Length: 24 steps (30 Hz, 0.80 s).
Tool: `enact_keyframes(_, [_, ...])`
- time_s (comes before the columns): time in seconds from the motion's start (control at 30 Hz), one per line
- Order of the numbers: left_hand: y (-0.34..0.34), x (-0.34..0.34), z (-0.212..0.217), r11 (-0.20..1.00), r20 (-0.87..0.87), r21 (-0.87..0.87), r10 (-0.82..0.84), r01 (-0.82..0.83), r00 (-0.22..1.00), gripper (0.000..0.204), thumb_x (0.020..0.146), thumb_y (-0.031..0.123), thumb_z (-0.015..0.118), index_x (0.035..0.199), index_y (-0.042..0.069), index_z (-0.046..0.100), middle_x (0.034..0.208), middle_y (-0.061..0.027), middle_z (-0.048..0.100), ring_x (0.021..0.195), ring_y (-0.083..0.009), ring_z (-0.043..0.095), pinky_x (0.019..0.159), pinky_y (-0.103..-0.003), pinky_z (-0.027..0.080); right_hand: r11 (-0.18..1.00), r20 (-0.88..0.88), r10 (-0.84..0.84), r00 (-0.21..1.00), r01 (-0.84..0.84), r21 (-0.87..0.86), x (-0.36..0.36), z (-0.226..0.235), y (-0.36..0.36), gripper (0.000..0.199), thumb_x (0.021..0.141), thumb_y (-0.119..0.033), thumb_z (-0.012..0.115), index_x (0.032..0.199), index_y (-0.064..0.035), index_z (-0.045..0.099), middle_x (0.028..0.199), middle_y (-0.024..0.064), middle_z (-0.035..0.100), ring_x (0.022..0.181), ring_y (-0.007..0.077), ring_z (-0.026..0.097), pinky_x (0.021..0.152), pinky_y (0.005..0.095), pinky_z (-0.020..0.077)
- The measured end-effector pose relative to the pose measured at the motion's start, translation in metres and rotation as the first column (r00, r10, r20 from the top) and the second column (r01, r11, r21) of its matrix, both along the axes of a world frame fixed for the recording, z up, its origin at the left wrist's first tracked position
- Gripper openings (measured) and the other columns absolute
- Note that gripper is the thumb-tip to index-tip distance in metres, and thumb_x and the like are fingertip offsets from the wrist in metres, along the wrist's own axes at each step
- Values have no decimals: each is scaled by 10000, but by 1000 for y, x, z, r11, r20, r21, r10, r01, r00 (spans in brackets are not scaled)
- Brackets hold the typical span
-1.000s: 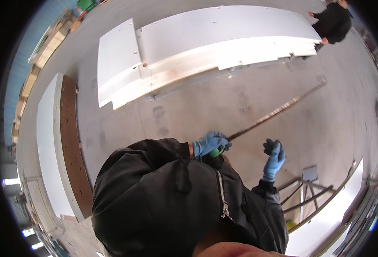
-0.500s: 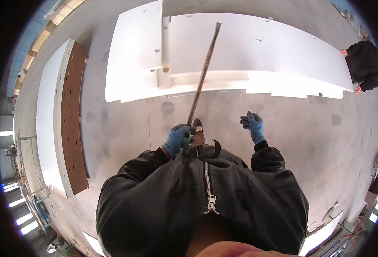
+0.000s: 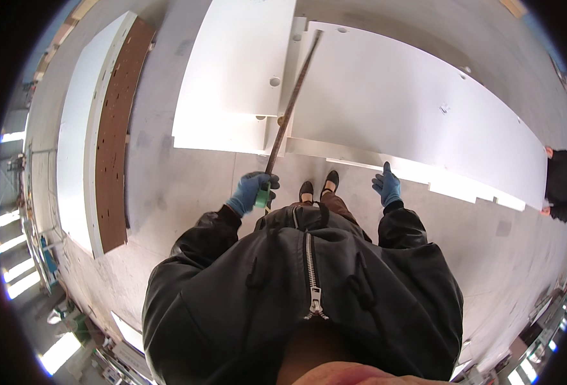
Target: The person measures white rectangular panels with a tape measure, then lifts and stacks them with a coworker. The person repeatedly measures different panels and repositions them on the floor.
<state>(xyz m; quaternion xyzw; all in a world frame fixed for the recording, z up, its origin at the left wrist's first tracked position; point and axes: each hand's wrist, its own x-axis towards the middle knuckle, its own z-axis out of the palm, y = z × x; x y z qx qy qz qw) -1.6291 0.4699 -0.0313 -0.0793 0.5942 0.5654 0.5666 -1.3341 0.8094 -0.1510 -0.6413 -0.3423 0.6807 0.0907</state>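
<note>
My left hand (image 3: 245,193), in a blue glove with dark fingertips, is closed round a green tape measure (image 3: 262,195). From it the long blade (image 3: 290,108) runs out forward, slanting a little right, its far end over the white panels. My gloved right hand (image 3: 388,186) has its fingers stretched forward and holds nothing. Its fingertips overlap the near edge of the large white panel (image 3: 392,96) in the picture; I cannot tell whether they touch. A second white panel (image 3: 238,70) lies to the left of it, with a narrow gap between.
At the far right a person in black (image 3: 562,186) has both hands at the end of the large panel. To my left stands a long stack with a white top (image 3: 87,135) and a brown, holed side (image 3: 116,144). My shoes (image 3: 329,181) are on the grey concrete floor (image 3: 168,186).
I am nearer the white panels, which have shifted right and closer in view. Both my feet now show. The blade leans over the gap between the panels, and the right hand is closer to the edge.
</note>
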Motion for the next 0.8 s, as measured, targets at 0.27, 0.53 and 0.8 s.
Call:
enact_keyframes(0.27, [-36, -196, 59, 899, -330, -241, -429, 365, 841, 231, 919, 168, 619, 985, -33, 711, 847, -123, 714, 674, -202, 676, 585, -341, 586, 930, -19, 361, 932, -362, -65, -46, 13, -8, 526, 948, -488, 635, 1177, -16, 591, 964, 92, 701, 765, 181, 684, 642, 315, 556])
enact_keyframes(0.53, [-32, -395, 112, 559, -182, -710, -733, 428, 655, 235, 851, 215, 672, 903, -6, 734, 790, -120, 713, 618, -219, 670, 545, -361, 573, 920, 61, 383, 922, -375, -110, -95, -6, -54, 507, 964, -451, 620, 1254, -38, 571, 1096, 122, 710, 866, 209, 706, 694, 343, 565])
enact_keyframes(0.8, [-26, -566, 48, 495, -324, -613, -868, 616, 375, 145, 826, 135, 699, 888, 10, 739, 766, -82, 704, 647, -158, 645, 625, -292, 520, 969, 123, 223, 967, -206, -133, -202, -19, -183, 343, 969, -335, 630, 1092, -15, 637, 885, 62, 678, 705, 148, 644, 595, 270, 518])
